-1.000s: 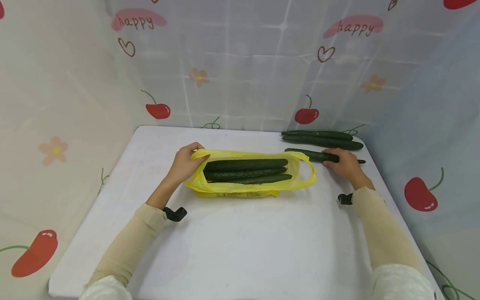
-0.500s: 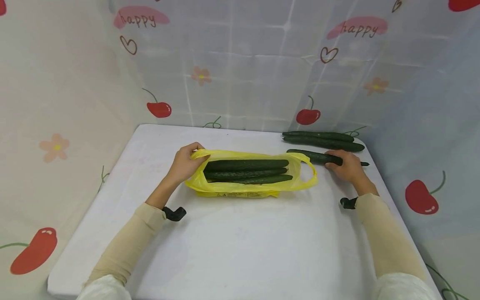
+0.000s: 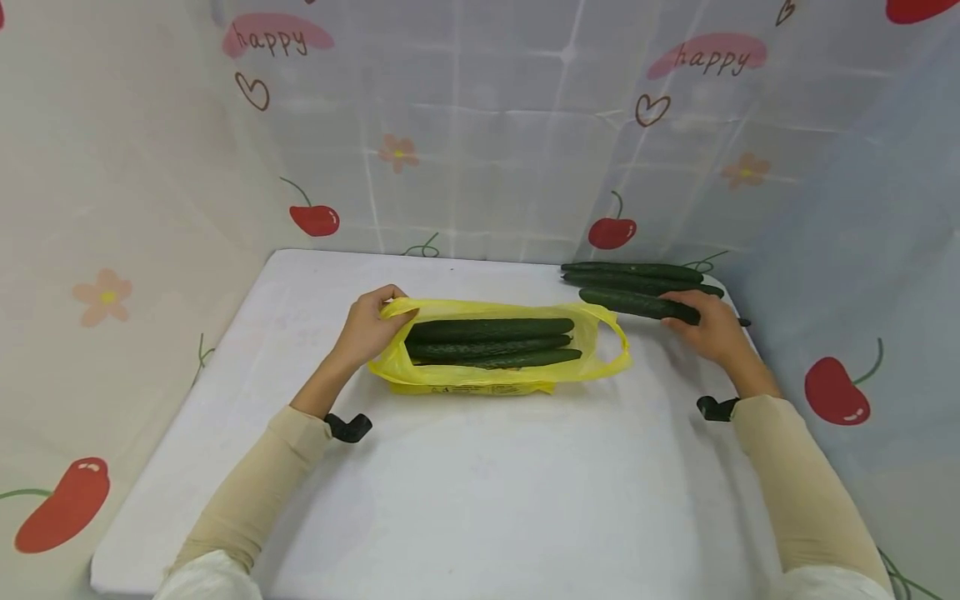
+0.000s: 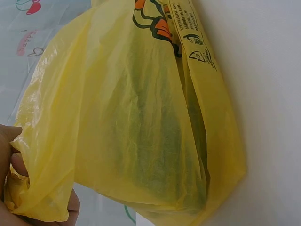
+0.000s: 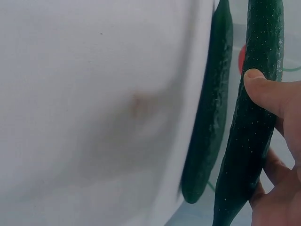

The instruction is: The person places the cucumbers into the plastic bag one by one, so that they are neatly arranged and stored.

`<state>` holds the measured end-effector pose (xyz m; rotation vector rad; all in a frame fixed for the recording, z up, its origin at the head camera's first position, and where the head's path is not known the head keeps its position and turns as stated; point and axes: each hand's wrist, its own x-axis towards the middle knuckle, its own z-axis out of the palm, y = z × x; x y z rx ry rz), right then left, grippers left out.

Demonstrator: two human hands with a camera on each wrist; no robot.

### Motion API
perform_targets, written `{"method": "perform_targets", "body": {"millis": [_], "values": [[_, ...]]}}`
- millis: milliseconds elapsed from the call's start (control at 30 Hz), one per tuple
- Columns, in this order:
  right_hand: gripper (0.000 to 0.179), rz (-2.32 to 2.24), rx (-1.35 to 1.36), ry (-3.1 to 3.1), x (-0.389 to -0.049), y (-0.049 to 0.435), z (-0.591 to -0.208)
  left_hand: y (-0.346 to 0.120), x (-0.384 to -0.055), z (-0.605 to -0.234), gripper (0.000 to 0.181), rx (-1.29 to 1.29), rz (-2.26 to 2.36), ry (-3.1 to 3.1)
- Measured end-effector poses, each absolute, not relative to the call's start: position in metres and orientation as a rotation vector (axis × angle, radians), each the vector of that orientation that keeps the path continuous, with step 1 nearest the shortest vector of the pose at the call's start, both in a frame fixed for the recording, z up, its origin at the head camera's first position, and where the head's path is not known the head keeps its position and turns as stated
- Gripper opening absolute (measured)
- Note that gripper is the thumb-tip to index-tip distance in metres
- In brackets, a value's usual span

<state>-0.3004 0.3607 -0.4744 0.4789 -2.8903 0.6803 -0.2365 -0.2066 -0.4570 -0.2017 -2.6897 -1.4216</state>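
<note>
The left hand [image 3: 372, 327] pinches the left end of the yellow bag [image 3: 487, 379] at its rim, with film gathered between thumb and fingers, and the mouth of the bag stands open. The bag rests on the table [image 3: 510, 483] and contains three visible cucumbers [image 3: 491, 331], lying lengthwise side by side; any beneath them cannot be seen. The right hand [image 3: 707, 325] grips the held cucumber [image 3: 626, 303] toward its right end, thumb on one side and fingers on the other. The held cucumber lies to the right of the bag, outside it, and appears to be raised from the table. Two loose cucumbers [image 3: 660, 284] lie just behind it at the rear right corner, side by side. Step in hand, as judged: picking up one cucumber for loading, with the bag held ready. The next move calls for carrying the held cucumber leftward above the bag's right handle, aligning it with the contents and lowering it through the mouth. The left hand should maintain its pinch, since the thin film could fold inward or snag the tip.
</note>
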Motion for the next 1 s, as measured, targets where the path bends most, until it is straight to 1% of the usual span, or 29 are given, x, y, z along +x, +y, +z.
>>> {"method": "perform_targets", "body": {"millis": [300, 567, 800, 1000], "values": [[0.044, 0.711, 0.541, -2.817, -0.289, 0.353, -0.451, -0.205, -0.235, -0.455, 0.015, -0.197, -1.435, -2.691], [0.046, 0.651, 0.685, -2.725, -0.28, 0.338, -0.429, -0.205, -0.235, -0.456, 0.016, -0.192, -1.431, -2.7], [0.046, 0.635, 0.752, -2.728, -0.264, 0.317, -0.404, -0.205, -0.236, -0.456, 0.017, -0.196, -1.428, -2.697], [0.049, 0.586, 0.867, -2.674, -0.257, 0.297, -0.4, -0.205, -0.236, -0.456, 0.016, -0.2, -1.433, -2.697]]}}
